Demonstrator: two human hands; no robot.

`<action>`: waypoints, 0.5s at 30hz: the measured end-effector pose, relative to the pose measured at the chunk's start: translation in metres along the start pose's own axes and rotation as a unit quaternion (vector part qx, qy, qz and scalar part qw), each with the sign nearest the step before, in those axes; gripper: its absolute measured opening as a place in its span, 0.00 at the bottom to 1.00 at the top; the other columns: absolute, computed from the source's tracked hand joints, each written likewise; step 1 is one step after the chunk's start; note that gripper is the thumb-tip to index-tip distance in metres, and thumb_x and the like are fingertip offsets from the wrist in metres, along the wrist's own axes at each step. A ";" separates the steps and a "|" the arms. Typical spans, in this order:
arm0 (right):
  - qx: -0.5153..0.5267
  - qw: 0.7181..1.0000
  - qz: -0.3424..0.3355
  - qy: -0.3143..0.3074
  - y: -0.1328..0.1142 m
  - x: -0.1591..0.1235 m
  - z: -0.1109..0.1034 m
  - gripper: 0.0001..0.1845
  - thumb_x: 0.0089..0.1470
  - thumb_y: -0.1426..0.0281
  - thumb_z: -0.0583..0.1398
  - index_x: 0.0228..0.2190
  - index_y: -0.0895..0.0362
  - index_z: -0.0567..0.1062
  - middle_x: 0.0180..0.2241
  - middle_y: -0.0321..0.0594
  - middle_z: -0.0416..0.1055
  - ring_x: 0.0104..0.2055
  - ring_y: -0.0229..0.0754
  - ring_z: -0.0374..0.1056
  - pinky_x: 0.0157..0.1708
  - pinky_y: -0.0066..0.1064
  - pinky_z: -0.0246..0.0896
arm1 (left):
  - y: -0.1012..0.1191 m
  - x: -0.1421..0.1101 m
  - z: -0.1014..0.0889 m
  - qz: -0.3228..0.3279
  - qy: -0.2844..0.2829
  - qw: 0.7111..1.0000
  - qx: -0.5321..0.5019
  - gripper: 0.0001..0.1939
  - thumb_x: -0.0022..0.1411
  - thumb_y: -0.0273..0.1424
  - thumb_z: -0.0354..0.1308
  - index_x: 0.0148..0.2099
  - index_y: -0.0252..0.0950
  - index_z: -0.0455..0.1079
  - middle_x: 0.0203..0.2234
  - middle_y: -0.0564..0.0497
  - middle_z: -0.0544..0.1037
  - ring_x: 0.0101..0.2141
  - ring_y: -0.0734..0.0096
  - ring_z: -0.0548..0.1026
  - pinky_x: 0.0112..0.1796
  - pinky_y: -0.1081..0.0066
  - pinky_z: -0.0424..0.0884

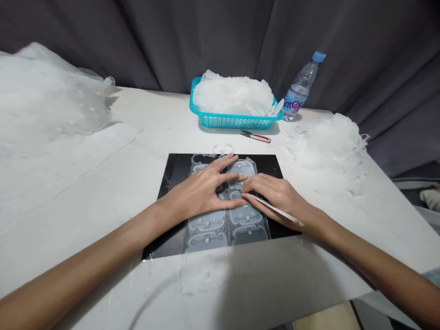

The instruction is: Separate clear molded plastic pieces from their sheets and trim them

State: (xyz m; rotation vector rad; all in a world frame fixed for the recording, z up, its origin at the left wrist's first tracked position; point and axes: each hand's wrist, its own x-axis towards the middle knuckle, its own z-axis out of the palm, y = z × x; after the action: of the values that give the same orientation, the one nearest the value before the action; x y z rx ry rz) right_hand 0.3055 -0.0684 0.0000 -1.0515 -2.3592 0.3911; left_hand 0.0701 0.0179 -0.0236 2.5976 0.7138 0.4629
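A clear moulded sheet (208, 222) with rows of rounded, rectangular shapes lies on a black board (173, 229) and overhangs its near edge. My left hand (202, 188) presses flat on the sheet, its fingers spread and holding nothing. Close to its fingertips, my right hand (271, 192) is closed around a slim white craft knife (278, 211), held like a pen. The knife's thin tip points at the sheet between my left index finger and thumb; whether it touches cannot be made out. My left hand hides part of the sheet.
A blue basket (237, 121) heaped with translucent white pieces stands at the back, beside a water bottle (295, 98). Thread snips (256, 136) lie before the basket. Clear scraps (330, 142) are piled right; a large plastic bag (51, 96) sits left. A grey curtain (227, 41) hangs behind.
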 end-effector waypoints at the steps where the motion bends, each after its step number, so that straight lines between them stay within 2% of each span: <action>1: 0.002 1.000 0.007 -0.007 0.000 0.000 -0.003 0.07 0.74 0.72 0.54 0.44 0.57 0.73 0.43 0.48 0.78 0.48 0.49 0.76 0.47 0.40 0.73 | 0.000 0.000 0.000 -0.002 -0.003 1.000 0.002 0.35 0.65 0.60 0.61 0.62 0.40 0.77 0.75 0.40 0.59 0.74 0.47 0.57 0.70 0.48 0.60; 8: 0.108 0.991 0.059 -0.046 0.011 -0.009 -0.026 0.07 0.73 0.67 0.57 0.44 0.54 0.76 0.44 0.42 0.78 0.44 0.44 0.75 0.46 0.36 0.71 | 0.006 0.000 -0.004 -0.021 -0.022 1.000 0.003 0.37 0.64 0.61 0.61 0.65 0.44 0.75 0.76 0.43 0.57 0.74 0.44 0.55 0.70 0.45 0.60; 15: 0.122 0.991 0.043 -0.026 0.015 -0.008 -0.013 0.07 0.73 0.68 0.57 0.46 0.54 0.75 0.45 0.42 0.78 0.49 0.45 0.75 0.50 0.39 0.72 | 0.005 0.001 -0.005 -0.013 -0.011 1.000 -0.001 0.36 0.65 0.60 0.62 0.64 0.40 0.76 0.75 0.41 0.59 0.74 0.42 0.55 0.69 0.43 0.60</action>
State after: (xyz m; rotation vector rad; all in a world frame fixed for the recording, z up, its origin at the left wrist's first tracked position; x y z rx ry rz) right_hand 0.3259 -0.0638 0.0011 -1.0387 -2.2460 0.7279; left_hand 0.0712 0.0155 -0.0170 2.5835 0.7393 0.4272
